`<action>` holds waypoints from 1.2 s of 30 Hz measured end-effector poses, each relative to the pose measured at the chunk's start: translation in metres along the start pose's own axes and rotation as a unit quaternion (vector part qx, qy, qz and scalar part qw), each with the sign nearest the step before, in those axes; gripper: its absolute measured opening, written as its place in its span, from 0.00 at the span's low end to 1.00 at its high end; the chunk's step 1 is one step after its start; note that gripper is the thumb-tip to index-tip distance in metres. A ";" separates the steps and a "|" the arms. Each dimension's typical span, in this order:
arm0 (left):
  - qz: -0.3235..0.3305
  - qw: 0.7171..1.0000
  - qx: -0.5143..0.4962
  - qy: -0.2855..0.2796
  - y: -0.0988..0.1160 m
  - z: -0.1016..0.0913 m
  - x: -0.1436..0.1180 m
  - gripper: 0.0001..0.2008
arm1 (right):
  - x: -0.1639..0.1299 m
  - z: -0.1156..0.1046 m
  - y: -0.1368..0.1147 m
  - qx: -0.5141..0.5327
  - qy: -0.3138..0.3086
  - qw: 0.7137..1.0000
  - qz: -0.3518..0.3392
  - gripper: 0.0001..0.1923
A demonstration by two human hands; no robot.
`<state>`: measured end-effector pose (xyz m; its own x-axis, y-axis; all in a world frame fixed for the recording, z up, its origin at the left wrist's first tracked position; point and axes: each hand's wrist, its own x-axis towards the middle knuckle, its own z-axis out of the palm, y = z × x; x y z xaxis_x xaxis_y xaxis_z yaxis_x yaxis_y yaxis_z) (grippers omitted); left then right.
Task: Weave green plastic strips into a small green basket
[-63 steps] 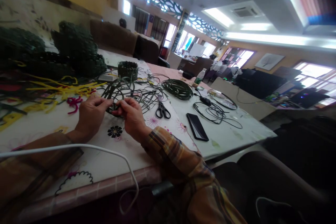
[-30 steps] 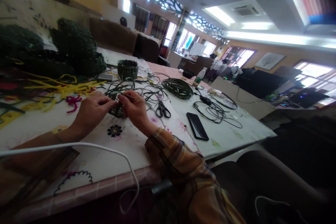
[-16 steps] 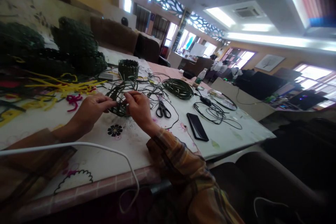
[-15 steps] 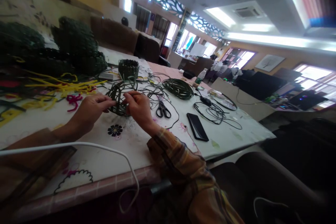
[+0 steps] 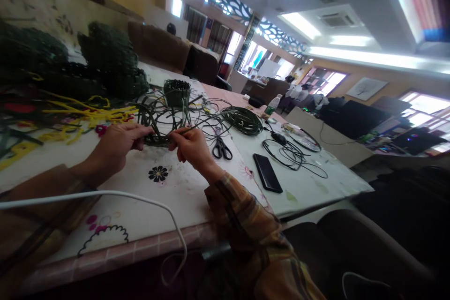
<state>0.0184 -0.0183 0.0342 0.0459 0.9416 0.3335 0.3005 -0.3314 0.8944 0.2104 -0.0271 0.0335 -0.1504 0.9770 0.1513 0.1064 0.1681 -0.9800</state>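
Both hands work at a partly woven basket [image 5: 156, 139] of dark green strips, its loose strips fanning upward and outward. My left hand [image 5: 117, 147] pinches the basket's left side between thumb and fingers. My right hand [image 5: 191, 146], closed, grips a thin green strip [image 5: 188, 130] at the basket's right side. Just behind stands a finished-looking small dark green woven basket [image 5: 176, 92]. Black-handled scissors [image 5: 222, 149] lie to the right of my right hand. Fingers hide part of the woven base.
Yellow strips [image 5: 87, 110] and dark green woven pieces [image 5: 105, 56] lie at the left. To the right are a green coil [image 5: 242, 119], a black phone [image 5: 267, 172], a looser coil [image 5: 288, 152] and a bottle [image 5: 273, 104]. A white cable [image 5: 140, 198] crosses in front.
My right hand has turned and drawn slightly right, with a strip now showing in its fingers. The basket's loose strips stand more spread. The whole view has shifted a little.
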 end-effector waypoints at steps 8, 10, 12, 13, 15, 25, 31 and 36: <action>-0.072 0.996 -0.051 -0.007 -0.008 0.008 0.004 0.14 | 0.006 -0.005 0.011 0.035 0.007 0.999 -0.028 0.10; -0.084 0.996 -0.042 -0.012 -0.004 0.008 0.004 0.13 | 0.008 -0.005 0.013 0.041 0.010 0.999 -0.031 0.10; -0.088 0.995 -0.032 -0.016 -0.001 0.008 0.004 0.14 | 0.010 -0.006 0.015 0.037 0.013 0.999 -0.034 0.10; -0.087 0.996 -0.027 -0.019 0.000 0.008 0.003 0.14 | 0.011 -0.006 0.016 0.032 0.017 0.999 -0.037 0.11; -0.081 0.996 -0.020 -0.029 0.000 0.009 0.003 0.15 | 0.011 -0.006 0.016 0.021 0.029 0.998 -0.046 0.11; 0.001 0.998 0.029 -0.048 -0.009 0.023 -0.010 0.17 | 0.003 -0.006 0.001 0.118 -0.060 0.991 -0.036 0.15; -0.017 1.000 -0.019 0.014 -0.019 0.030 -0.013 0.17 | 0.004 0.003 0.004 0.230 -0.070 0.971 -0.010 0.20; -0.032 0.998 -0.042 0.040 -0.016 0.035 -0.016 0.16 | 0.004 0.015 0.011 0.194 0.032 0.980 0.026 0.06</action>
<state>0.0466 -0.0257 0.0038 -0.0481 0.9541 0.2955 0.2194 -0.2785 0.9350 0.1964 -0.0236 0.0217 -0.0923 0.9912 0.0948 -0.2717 0.0665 -0.9601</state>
